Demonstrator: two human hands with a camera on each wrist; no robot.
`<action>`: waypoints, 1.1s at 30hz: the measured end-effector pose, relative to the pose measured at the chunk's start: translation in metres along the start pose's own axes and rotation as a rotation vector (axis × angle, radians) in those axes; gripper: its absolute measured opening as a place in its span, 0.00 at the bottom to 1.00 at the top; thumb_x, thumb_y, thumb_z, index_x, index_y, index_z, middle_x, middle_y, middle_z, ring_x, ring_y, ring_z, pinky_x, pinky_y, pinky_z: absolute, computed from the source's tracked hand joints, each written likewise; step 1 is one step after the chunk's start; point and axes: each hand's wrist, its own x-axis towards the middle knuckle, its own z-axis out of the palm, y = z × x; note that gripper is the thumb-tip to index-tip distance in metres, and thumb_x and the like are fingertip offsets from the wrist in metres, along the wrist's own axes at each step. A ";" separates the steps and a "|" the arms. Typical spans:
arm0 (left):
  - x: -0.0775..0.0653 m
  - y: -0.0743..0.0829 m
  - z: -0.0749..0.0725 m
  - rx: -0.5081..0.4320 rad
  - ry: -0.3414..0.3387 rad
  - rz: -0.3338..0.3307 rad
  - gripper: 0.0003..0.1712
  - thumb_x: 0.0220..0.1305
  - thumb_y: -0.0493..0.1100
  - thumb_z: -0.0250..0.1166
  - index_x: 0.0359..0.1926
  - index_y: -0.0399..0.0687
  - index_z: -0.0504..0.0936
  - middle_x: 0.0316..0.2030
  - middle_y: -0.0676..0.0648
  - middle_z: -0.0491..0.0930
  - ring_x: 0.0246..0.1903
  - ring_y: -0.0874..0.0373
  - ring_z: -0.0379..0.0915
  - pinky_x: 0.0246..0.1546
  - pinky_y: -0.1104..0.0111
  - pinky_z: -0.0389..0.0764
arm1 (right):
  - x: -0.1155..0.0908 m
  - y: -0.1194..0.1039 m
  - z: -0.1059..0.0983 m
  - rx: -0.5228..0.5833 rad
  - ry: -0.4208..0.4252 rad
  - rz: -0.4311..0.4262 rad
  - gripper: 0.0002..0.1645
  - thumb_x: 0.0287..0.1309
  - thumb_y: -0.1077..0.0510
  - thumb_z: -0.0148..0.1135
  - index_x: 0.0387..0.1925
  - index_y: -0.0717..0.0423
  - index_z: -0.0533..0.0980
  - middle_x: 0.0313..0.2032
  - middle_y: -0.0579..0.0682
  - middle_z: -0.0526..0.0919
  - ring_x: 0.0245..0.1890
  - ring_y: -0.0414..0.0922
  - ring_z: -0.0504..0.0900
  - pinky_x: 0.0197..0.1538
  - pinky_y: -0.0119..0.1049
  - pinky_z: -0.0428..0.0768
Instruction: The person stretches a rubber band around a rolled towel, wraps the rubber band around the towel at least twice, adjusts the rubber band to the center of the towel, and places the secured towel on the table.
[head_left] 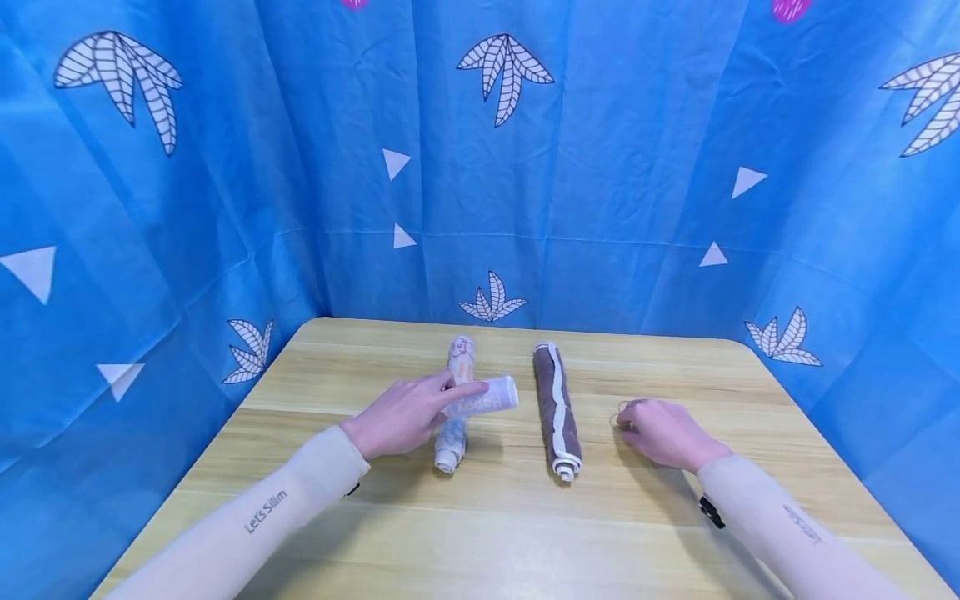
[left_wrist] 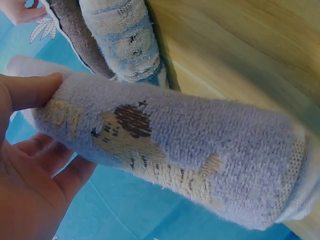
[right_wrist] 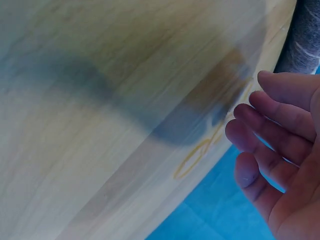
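Note:
My left hand (head_left: pixel 405 412) holds a rolled lavender towel (head_left: pixel 487 398) with a stitched animal figure, thumb on one side and fingers on the other. This roll is raised over a pale patterned rolled towel (head_left: pixel 452 446) that lies lengthwise on the table. To the right lies a brown rolled towel (head_left: pixel 557 408) with a white edge stripe. Further right, my right hand (head_left: pixel 663 433) is low over the tabletop beside a thin yellow rubber band (right_wrist: pixel 187 160). Its fingers (right_wrist: pixel 275 135) are loosely bent and apart, with nothing seen between them.
The light wooden table (head_left: pixel 480 533) has rounded far corners. A blue curtain (head_left: pixel 600 167) with white leaves and triangles hangs close around its back and sides. Both forearms wear pale sleeves (head_left: pixel 262 517).

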 end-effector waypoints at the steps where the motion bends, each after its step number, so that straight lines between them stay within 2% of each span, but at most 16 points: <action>1: 0.000 0.000 0.000 0.002 0.000 0.003 0.45 0.62 0.37 0.70 0.74 0.74 0.63 0.55 0.48 0.77 0.36 0.60 0.75 0.27 0.75 0.73 | 0.001 0.000 0.001 -0.004 0.003 -0.002 0.06 0.55 0.62 0.71 0.29 0.46 0.86 0.36 0.45 0.88 0.34 0.44 0.85 0.39 0.45 0.84; 5: -0.001 0.001 0.001 0.014 -0.005 0.008 0.45 0.63 0.38 0.69 0.75 0.73 0.62 0.50 0.50 0.77 0.33 0.62 0.72 0.25 0.75 0.72 | 0.006 0.000 0.006 -0.021 0.010 -0.009 0.20 0.54 0.67 0.65 0.15 0.41 0.74 0.26 0.39 0.79 0.24 0.37 0.73 0.28 0.37 0.74; 9: -0.002 0.002 0.002 0.021 -0.005 0.011 0.45 0.64 0.38 0.69 0.75 0.73 0.61 0.49 0.50 0.76 0.32 0.62 0.72 0.27 0.74 0.73 | 0.010 0.000 0.009 -0.040 0.027 -0.006 0.24 0.52 0.69 0.60 0.11 0.41 0.66 0.23 0.39 0.75 0.21 0.38 0.67 0.25 0.35 0.69; 13: -0.002 0.002 0.002 0.028 -0.006 0.016 0.44 0.64 0.38 0.69 0.75 0.73 0.61 0.51 0.49 0.77 0.33 0.61 0.74 0.27 0.73 0.75 | 0.011 0.000 0.011 -0.042 0.018 0.011 0.23 0.54 0.68 0.60 0.13 0.42 0.67 0.22 0.40 0.73 0.20 0.38 0.67 0.25 0.35 0.70; 17: -0.003 0.001 0.003 0.034 -0.013 0.016 0.44 0.64 0.38 0.68 0.75 0.72 0.61 0.52 0.48 0.77 0.34 0.61 0.74 0.26 0.73 0.74 | 0.010 0.000 0.011 0.006 -0.001 0.031 0.18 0.57 0.65 0.63 0.18 0.43 0.69 0.21 0.40 0.70 0.21 0.39 0.67 0.27 0.35 0.69; 21: -0.004 0.001 0.003 0.029 -0.020 0.008 0.44 0.64 0.38 0.68 0.75 0.72 0.61 0.52 0.48 0.77 0.34 0.61 0.74 0.26 0.73 0.73 | 0.010 0.000 0.007 0.104 -0.026 0.049 0.11 0.60 0.61 0.64 0.26 0.46 0.73 0.22 0.38 0.72 0.23 0.37 0.68 0.30 0.33 0.71; 26: -0.003 0.000 0.002 0.024 -0.029 -0.004 0.44 0.65 0.39 0.68 0.75 0.73 0.61 0.53 0.47 0.77 0.36 0.60 0.75 0.26 0.73 0.73 | 0.010 0.001 0.002 0.218 -0.064 0.061 0.04 0.66 0.62 0.59 0.34 0.51 0.73 0.20 0.40 0.70 0.20 0.35 0.67 0.28 0.31 0.71; 29: -0.003 -0.001 0.002 0.020 -0.033 -0.012 0.44 0.65 0.39 0.68 0.75 0.74 0.60 0.55 0.46 0.77 0.38 0.59 0.77 0.26 0.73 0.74 | 0.011 0.001 -0.001 0.258 -0.105 0.057 0.03 0.66 0.62 0.58 0.34 0.52 0.75 0.20 0.40 0.71 0.19 0.35 0.68 0.27 0.30 0.71; 33: -0.002 -0.001 0.001 0.012 -0.033 -0.018 0.44 0.65 0.39 0.68 0.75 0.74 0.61 0.56 0.45 0.77 0.38 0.58 0.78 0.25 0.73 0.73 | 0.011 0.001 -0.004 0.281 -0.165 0.027 0.05 0.62 0.61 0.65 0.30 0.50 0.79 0.22 0.38 0.74 0.21 0.34 0.69 0.29 0.30 0.73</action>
